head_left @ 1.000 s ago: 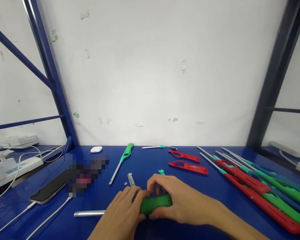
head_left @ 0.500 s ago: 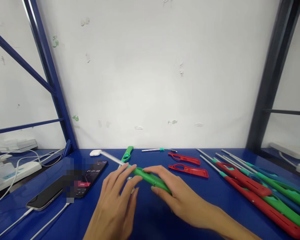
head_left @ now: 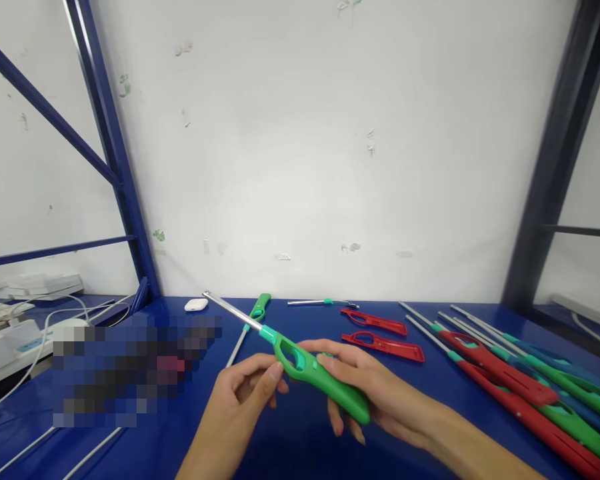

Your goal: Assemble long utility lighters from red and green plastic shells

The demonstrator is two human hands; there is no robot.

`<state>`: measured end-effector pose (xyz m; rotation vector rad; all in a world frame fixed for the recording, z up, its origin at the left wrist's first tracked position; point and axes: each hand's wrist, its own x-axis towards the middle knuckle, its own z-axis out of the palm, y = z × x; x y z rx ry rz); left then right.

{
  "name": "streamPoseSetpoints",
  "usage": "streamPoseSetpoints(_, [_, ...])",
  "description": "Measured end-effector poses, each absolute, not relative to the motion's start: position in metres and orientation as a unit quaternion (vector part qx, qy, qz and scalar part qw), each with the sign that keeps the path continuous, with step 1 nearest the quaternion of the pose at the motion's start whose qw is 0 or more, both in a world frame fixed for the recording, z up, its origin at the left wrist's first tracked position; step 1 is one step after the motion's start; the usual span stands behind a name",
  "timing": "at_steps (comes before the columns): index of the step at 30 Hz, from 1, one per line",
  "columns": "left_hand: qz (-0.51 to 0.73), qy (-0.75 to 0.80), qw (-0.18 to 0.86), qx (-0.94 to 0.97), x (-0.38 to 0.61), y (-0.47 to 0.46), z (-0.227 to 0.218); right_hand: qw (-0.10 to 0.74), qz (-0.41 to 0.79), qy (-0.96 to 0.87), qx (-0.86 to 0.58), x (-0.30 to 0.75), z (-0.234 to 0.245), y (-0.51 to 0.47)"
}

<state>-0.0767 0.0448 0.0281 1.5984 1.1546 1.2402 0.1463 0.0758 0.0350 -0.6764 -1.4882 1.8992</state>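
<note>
A green long-necked lighter (head_left: 337,389) is held above the table, its metal tube slanting up to the left and its broad handle side facing me. My right hand (head_left: 380,387) is closed around the handle, with the thumb on top near the teal switch. My left hand (head_left: 240,407) pinches the edge of the trigger loop between thumb and index finger, the other fingers curled. Behind the tube, a second green lighter (head_left: 261,305) lies on the table. Two red handle shells (head_left: 395,346) and a loose metal tube with a teal part (head_left: 310,303) lie farther back.
Several red, green and blue lighters (head_left: 525,400) lie side by side on the right of the blue table (head_left: 290,453). A white case (head_left: 196,305) sits at the back left. Pixelated items and white cables (head_left: 93,453) are at the left, beside blue rack posts (head_left: 115,167).
The lighter has been turned so its handle side and trigger loop show. My left hand has moved from over the tube down to the trigger loop. The view has shifted slightly.
</note>
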Motion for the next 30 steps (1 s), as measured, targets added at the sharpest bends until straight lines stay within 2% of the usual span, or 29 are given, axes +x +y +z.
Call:
streamPoseSetpoints(4, [0.506, 0.437, 0.424, 0.611, -0.076, 0.043, 0.026, 0.274, 0.709, -0.588, -0.277, 0.142, 0.033, 0.074])
streamPoseSetpoints(11, [0.497, 0.411, 0.483, 0.592, -0.072, 0.039, 0.026, 0.299, 0.675, -0.611, -0.285, 0.141, 0.031, 0.073])
streamPoseSetpoints(16, [0.490, 0.412, 0.492, 0.591, -0.072, 0.039, 0.026, 0.262, 0.669, -0.637, -0.278, 0.140, 0.027, 0.074])
streamPoseSetpoints(19, [0.493, 0.409, 0.479, 0.600, -0.071, 0.040, 0.026, 0.274, 0.650, -0.657, -0.266, 0.139, 0.022, 0.076])
streamPoseSetpoints(26, [0.527, 0.434, 0.401, 0.611, -0.064, 0.031, 0.029, 0.326, 0.522, -0.727, -0.304, 0.133, 0.022, 0.067])
streamPoseSetpoints(30, [0.530, 0.435, 0.411, 0.601, -0.062, 0.029, 0.031, 0.311, 0.559, -0.712, -0.290, 0.136, 0.022, 0.069])
